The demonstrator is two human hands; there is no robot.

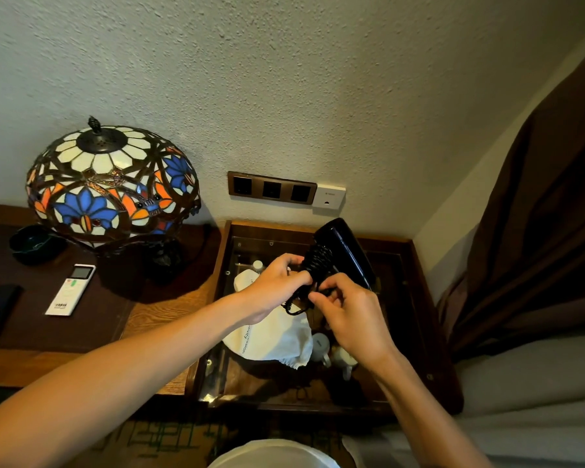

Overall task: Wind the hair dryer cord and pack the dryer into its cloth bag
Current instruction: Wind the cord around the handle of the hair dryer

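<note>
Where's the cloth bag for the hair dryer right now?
In the head view, the white cloth bag lies right of centre on the glass-topped side table, directly beneath both hands and the hair dryer.

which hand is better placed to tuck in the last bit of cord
Right. The right hand already pinches the loose cord end just below the coil, while the left hand is wrapped around the wound handle of the hair dryer, steadying it above the cloth bag.
</note>
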